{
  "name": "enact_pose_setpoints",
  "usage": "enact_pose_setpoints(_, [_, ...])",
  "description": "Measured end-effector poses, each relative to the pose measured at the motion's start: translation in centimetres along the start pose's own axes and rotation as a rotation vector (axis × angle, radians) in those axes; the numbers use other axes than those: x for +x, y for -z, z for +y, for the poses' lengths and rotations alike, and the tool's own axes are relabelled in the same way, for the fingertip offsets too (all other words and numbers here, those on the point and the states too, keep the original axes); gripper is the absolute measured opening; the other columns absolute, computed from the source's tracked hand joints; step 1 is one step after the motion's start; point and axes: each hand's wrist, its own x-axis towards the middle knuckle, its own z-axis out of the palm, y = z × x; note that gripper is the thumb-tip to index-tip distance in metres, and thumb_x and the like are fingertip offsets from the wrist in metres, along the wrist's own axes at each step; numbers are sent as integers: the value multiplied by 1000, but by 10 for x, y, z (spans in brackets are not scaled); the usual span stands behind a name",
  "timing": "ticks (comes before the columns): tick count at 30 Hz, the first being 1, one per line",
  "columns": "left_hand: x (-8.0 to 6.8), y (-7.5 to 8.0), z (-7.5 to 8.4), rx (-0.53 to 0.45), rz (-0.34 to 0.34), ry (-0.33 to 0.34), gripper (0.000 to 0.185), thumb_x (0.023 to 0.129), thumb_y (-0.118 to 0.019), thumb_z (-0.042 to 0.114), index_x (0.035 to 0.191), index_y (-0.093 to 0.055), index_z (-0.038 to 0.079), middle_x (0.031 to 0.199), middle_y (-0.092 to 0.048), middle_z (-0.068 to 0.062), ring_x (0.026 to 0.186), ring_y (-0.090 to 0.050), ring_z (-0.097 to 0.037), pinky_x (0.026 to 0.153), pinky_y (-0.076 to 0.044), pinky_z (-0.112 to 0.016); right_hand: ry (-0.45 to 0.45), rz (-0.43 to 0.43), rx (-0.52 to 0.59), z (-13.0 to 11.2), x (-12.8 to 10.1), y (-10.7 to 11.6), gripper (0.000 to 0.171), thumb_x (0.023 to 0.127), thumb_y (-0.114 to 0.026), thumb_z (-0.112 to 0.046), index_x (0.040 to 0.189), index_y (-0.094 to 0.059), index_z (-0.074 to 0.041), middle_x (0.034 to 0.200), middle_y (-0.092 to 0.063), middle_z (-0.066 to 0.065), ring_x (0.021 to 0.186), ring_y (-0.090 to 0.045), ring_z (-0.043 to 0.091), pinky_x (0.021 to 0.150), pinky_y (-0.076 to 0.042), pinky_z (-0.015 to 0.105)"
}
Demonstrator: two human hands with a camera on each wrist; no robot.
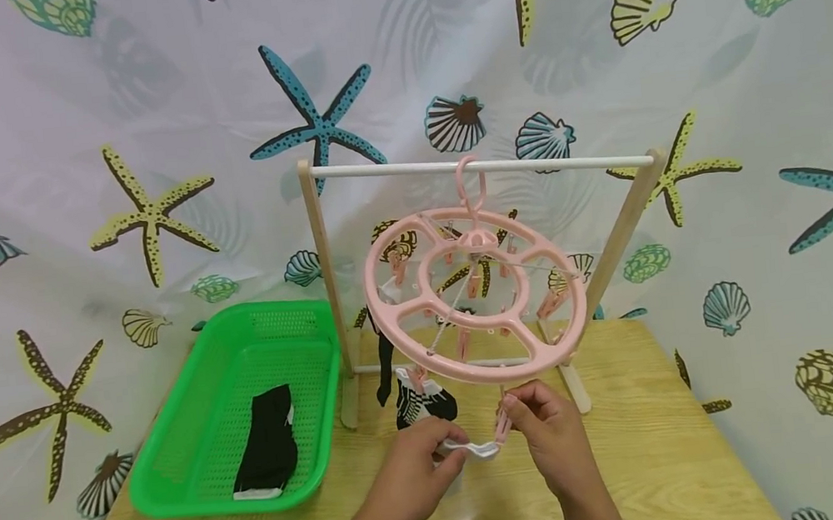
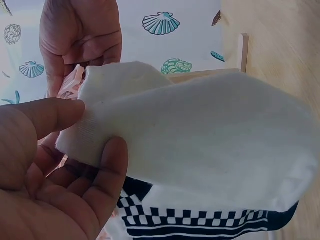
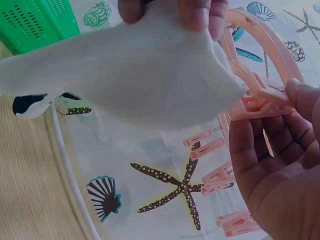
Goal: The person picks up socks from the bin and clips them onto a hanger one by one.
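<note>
Your white sock (image 1: pixel 472 449) sits low in front of you, just under the near rim of the pink round hanger (image 1: pixel 474 294), stretched between both hands above the wooden table (image 1: pixel 651 430). Your left hand (image 1: pixel 406 485) pinches the sock's open end: thumb on top, fingers curled under, as the left wrist view shows, with the sock (image 2: pixel 200 145) fanning out wide from that grip. Your right hand (image 1: pixel 554 439) is on the other end, right at a pink clip (image 1: pixel 503 423) hanging from the hanger's near edge. In the right wrist view your right thumb and fingers (image 3: pixel 305 100) squeeze the pink clip (image 3: pixel 262 102), and the sock's (image 3: pixel 135 75) edge is touching the clip's tip; can't tell if the fabric is actually inside it. So left hand closed around sock, right hand closed around clip.

Hanger hangs by its hook from the white rail of the wooden rack (image 1: pixel 483 166). A black-and-white checked sock (image 1: pixel 421 400) hangs from a clip on the hanger's left side, just beyond your left hand. The green basket (image 1: pixel 181 475) sits on the table to your left, well apart from the hands, with a black sock (image 1: pixel 268 442) lying inside.
</note>
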Motion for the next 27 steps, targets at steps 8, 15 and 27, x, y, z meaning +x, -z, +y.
enact_pose_setpoints(8, [0,-15,-2,-52,10,-31,5,91,-72,6,95,-71,9,95,-68,0,81,-63,-5,69,-53,-21,-5,1,9,-1,-1,-3,22,99,-61,-6,94,-58,15,79,-63,8,70,-64,16,69,-56,30])
enact_pose_setpoints(15, [6,-24,-3,-84,47,-33,6,91,-71,7,97,-72,10,98,-71,-1,84,-64,-4,68,-53,-21,-4,6,-3,1,-1,-4,16,97,-62,-3,94,-60,13,82,-64,5,72,-62,14,67,-54,26])
enact_pose_setpoints(27, [14,-21,4,-196,91,17,8,95,-69,13,100,-73,11,99,-71,-1,82,-66,-8,68,-54,-24,-4,-3,-41,1,-2,-7,14,96,-63,-2,99,-61,11,87,-64,6,77,-61,12,65,-51,25])
